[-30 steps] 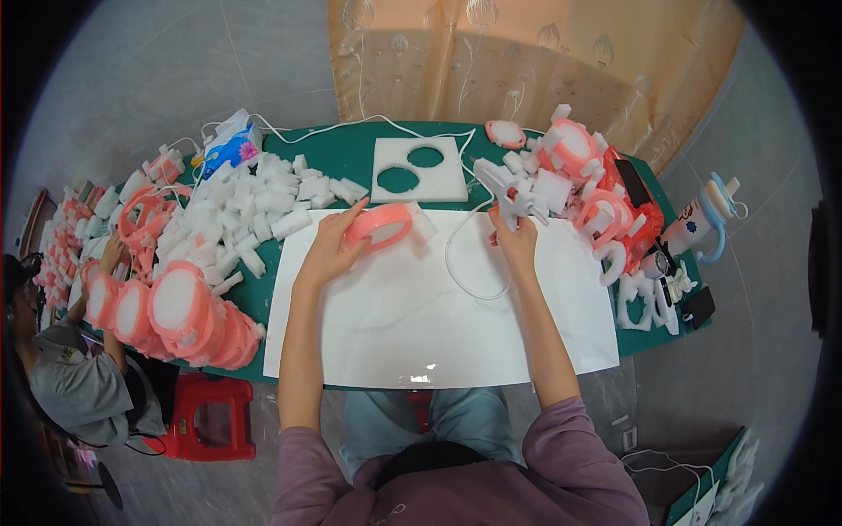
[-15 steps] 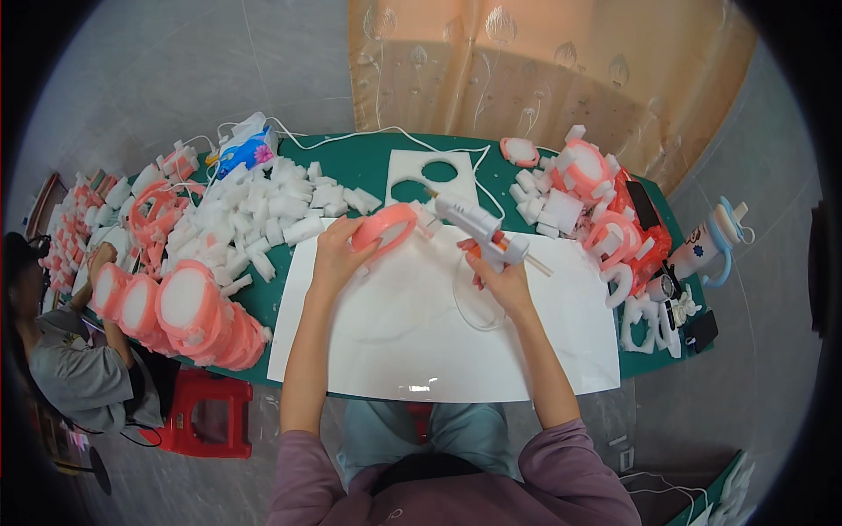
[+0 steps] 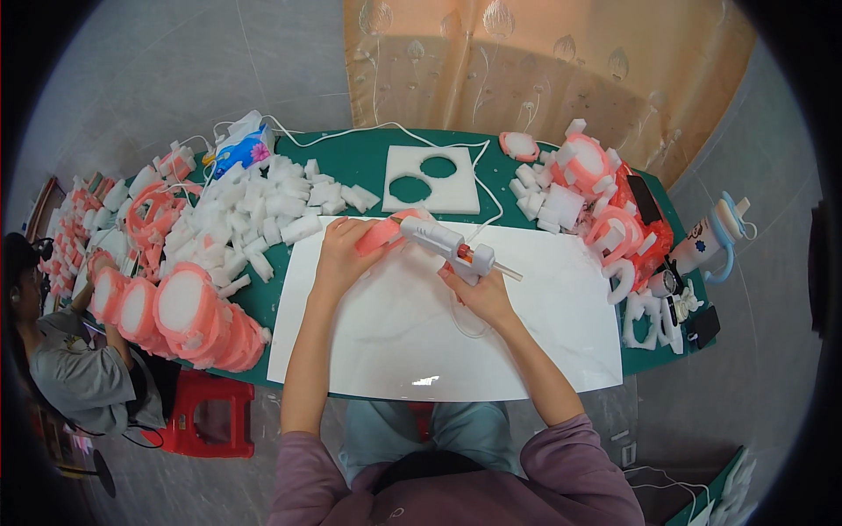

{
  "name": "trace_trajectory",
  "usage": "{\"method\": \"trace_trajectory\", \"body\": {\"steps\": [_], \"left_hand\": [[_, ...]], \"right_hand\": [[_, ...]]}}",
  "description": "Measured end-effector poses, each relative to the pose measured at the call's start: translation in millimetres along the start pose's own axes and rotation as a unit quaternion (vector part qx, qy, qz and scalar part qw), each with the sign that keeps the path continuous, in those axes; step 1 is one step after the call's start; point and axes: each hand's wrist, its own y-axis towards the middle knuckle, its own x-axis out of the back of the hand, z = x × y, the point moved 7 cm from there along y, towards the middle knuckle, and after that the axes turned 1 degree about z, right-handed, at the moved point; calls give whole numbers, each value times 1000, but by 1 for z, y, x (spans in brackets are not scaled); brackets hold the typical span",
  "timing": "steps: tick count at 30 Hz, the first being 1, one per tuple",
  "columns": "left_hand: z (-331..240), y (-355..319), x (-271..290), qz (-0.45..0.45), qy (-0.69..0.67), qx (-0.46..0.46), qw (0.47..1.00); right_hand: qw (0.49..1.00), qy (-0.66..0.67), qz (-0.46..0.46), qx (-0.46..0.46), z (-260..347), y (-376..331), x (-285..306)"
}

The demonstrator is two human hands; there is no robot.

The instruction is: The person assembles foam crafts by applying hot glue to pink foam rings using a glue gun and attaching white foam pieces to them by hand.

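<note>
In my right hand [image 3: 478,294] is a white hot glue gun [image 3: 434,241], with a clear glue stick poking out of its back end. Its nozzle points left and meets the edge of a pink foam ring [image 3: 379,235], though I cannot tell whether they touch. My left hand [image 3: 342,254] grips that ring by its left side, over a white glossy board [image 3: 395,342]. Part of the ring lies hidden behind the gun and my fingers. Beyond the board rests a white foam sheet [image 3: 449,190] with two round holes.
White foam blocks [image 3: 272,206] lie heaped to the left, near stacked pink foam rings [image 3: 189,307]. More pink pieces [image 3: 583,162], a red bag [image 3: 645,232] and a bottle [image 3: 697,245] stand at right. A co-worker [image 3: 79,368] sits far left by a red stool [image 3: 210,412].
The glue gun has moved left and slightly down, bringing its nozzle to the pink ring. My left hand has turned the ring, so its edge shows more than its face.
</note>
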Motion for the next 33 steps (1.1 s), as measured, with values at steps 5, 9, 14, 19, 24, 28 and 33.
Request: {"method": "trace_trajectory", "body": {"steps": [5, 9, 14, 19, 24, 28, 33], "left_hand": [[-2, -1, 2, -29, 13, -32, 999], [-1, -1, 2, -29, 19, -31, 999], [5, -3, 0, -15, 19, -23, 999], [9, -3, -4, 0, 16, -7, 1000], [2, -2, 3, -57, 25, -36, 997], [2, -2, 5, -63, 25, -34, 997], [4, -2, 8, -69, 38, -26, 997]], "right_hand": [[1000, 4, -9, 18, -8, 2, -1], [1000, 4, -11, 22, -12, 3, -1], [1000, 18, 8, -14, -13, 2, -3], [1000, 13, 4, 0, -14, 2, -1], [1000, 16, 5, -7, -14, 2, -2], [1000, -29, 3, 10, -10, 1, -1], [999, -28, -2, 33, -9, 0, -3]]}}
